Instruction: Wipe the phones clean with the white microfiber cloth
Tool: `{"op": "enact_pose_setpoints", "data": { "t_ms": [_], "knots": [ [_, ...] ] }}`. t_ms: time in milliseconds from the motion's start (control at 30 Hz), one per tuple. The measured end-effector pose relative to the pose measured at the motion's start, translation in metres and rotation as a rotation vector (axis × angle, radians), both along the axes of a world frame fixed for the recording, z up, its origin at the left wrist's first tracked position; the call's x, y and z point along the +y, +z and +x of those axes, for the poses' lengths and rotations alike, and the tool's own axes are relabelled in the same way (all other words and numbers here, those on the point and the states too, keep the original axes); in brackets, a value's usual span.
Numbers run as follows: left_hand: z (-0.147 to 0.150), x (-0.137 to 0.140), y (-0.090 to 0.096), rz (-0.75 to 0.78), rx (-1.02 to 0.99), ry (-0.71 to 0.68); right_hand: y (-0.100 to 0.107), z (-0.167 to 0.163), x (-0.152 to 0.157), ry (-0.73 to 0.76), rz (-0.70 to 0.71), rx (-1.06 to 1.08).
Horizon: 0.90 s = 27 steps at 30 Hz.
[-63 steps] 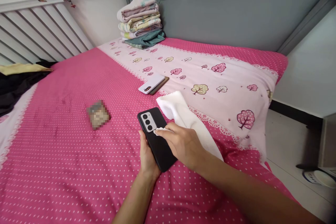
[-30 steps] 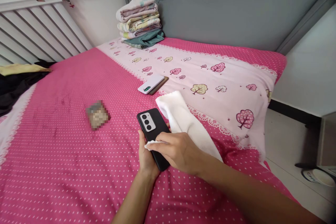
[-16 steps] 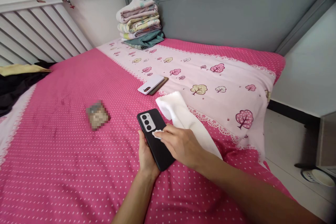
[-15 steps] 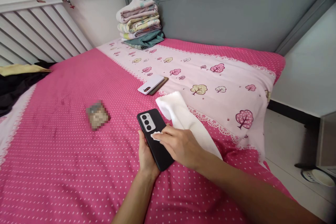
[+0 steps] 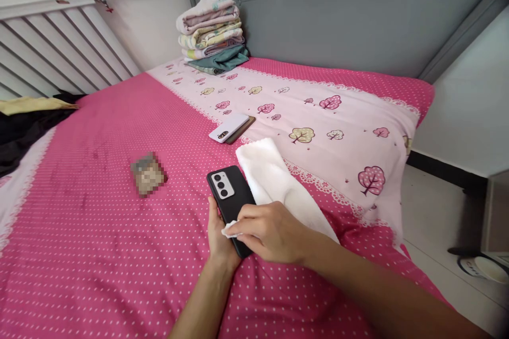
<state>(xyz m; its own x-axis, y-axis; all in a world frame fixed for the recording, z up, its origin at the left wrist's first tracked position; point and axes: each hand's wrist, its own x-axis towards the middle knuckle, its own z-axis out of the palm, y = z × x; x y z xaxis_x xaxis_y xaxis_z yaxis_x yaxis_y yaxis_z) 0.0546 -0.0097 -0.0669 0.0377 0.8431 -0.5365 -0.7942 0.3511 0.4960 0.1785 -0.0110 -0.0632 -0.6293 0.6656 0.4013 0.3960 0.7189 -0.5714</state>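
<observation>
The right hand (image 5: pixel 274 233) has moved down the phone (image 5: pixel 238 202) since half a second ago: the wipe (image 5: pixel 229 229), then just below the camera block, now lies over the left long edge on the lower half. The right hand grasps the wipe between thumb and fingers. The left hand (image 5: pixel 221 241) cradles the phone from below and the left side, thumb along the edge; its other fingers are largely hidden. The phone is back-up, camera end away from the person, in nearly the same position as before. A white cloth (image 5: pixel 278 180) lies on the bed (image 5: pixel 99 254) just beside it; contact cannot be told. Unchanged beyond the hands: a lilac phone (image 5: pixel 228 127) partly over a brown item (image 5: pixel 243 130), and, to the left, a pixelated item (image 5: pixel 148 175).
</observation>
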Motion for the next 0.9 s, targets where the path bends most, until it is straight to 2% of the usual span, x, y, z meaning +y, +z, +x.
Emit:
{"op": "enact_pose_setpoints", "data": {
  "t_ms": [267, 400, 500, 667, 900],
  "knots": [
    [-0.0007, -0.0030, -0.0040, 0.027, -0.002, -0.056, 0.0023, 0.0032, 0.0057, -0.320, -0.087, -0.079],
    [-0.0016, -0.0028, -0.0057, 0.036, 0.004, -0.066, 0.0026, 0.0028, 0.0060, -0.385, -0.119, -0.108],
    [-0.0027, -0.0024, -0.0070, 0.044, -0.012, -0.067, 0.0019, 0.0010, 0.0049, -0.309, -0.085, -0.077],
    [-0.0031, -0.0017, -0.0056, 0.033, -0.033, -0.054, 0.0009, -0.0004, 0.0018, -0.085, -0.009, -0.008],
    [-0.0026, 0.0012, -0.0008, 0.014, -0.032, -0.039, 0.0039, 0.0034, 0.0003, 0.086, -0.110, 0.009]
  ]
}}
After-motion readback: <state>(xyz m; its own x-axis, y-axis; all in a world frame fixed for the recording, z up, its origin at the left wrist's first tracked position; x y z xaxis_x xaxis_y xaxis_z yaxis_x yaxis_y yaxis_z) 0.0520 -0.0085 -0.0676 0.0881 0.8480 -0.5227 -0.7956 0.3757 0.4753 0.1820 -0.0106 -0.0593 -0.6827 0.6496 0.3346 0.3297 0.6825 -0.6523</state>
